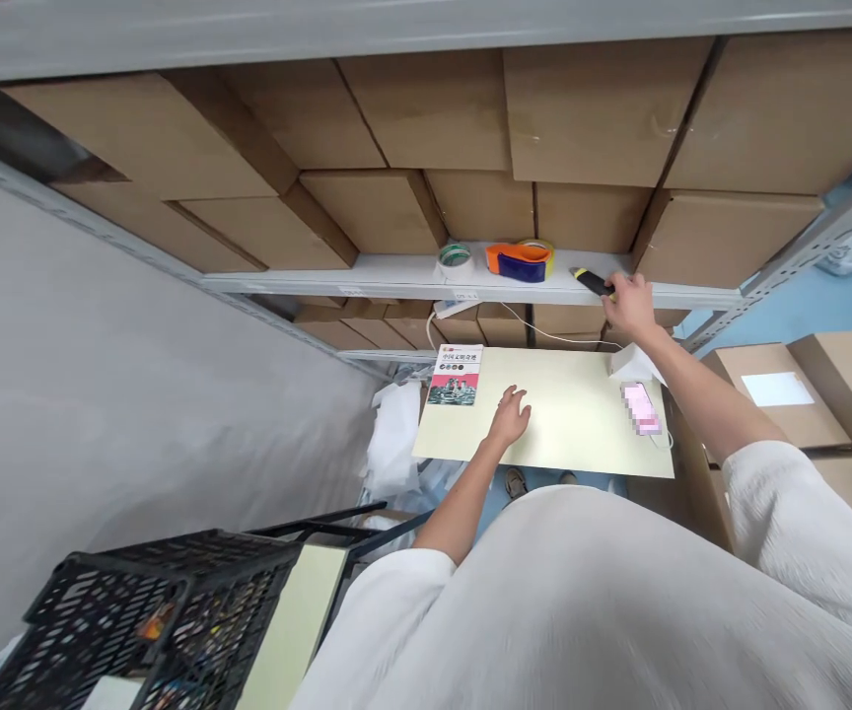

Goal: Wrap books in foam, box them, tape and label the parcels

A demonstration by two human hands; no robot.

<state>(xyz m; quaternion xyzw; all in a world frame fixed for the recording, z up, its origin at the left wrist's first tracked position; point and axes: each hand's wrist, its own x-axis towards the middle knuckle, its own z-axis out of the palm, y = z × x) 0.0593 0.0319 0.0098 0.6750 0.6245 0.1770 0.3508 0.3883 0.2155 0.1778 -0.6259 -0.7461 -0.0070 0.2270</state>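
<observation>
On the shelf edge, my right hand (630,304) has its fingers closed on one end of a black and yellow utility knife (593,282). The knife's other end points left along the white shelf. My left hand (510,417) is over the pale yellow tabletop (551,394), fingers apart and nothing in them. Left of that hand lies a booklet (456,376) with a white, pink and teal cover. A phone (641,408) with a blurred-out pink screen rests on the table's right side, beside a small white box-like object (634,365).
An orange and blue tape dispenser (520,261) and a tape roll (455,260) sit on the shelf (396,268). Cardboard boxes (437,108) fill the rack. A black crate (196,621) stands lower left; more cartons (777,394) are at right. A white cable crosses behind the table.
</observation>
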